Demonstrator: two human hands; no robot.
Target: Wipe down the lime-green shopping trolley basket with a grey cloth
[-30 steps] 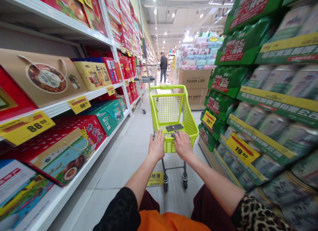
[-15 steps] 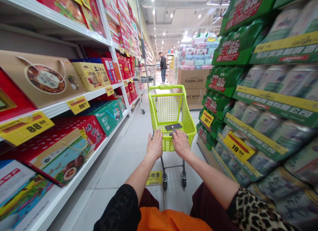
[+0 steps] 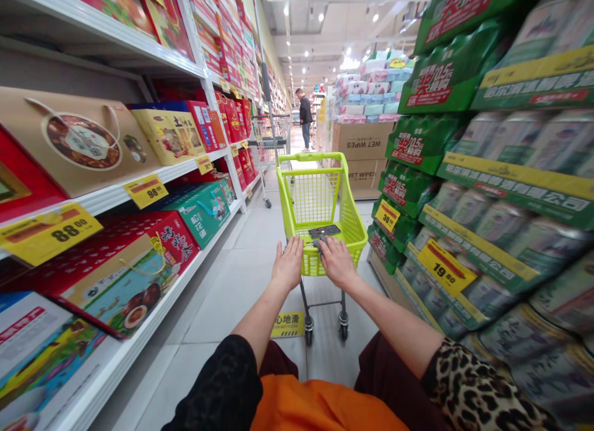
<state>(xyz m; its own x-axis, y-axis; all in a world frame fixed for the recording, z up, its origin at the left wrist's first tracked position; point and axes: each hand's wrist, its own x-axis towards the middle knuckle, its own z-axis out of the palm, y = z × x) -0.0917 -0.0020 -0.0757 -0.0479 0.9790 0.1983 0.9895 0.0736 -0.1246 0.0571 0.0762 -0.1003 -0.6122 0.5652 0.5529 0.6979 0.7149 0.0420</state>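
A lime-green shopping cart (image 3: 359, 233) stands in front of me, its basket towards my hands. My left hand (image 3: 288, 261) rests flat against the near left corner of its rim, fingers stretched out. At the near rim, my right hand (image 3: 338, 261) bends over a small grey cloth (image 3: 318, 243), mostly hidden beneath the fingers. A dark phone (image 3: 324, 231) lies in the basket just beyond my right hand.
Shelves of gift boxes (image 3: 78, 140) line the left, stacked beer cans (image 3: 492, 202) the right. Ahead are a wire cart (image 3: 271, 140), wet-wipes cartons (image 3: 364, 140) and a standing person (image 3: 305, 115). A yellow wet-floor sticker (image 3: 288, 324) lies by the front wheels.
My right hand has shifted slightly left along the rim, baring more of the grey cloth at its left. My left hand stays nearly in place. The view has tilted slightly.
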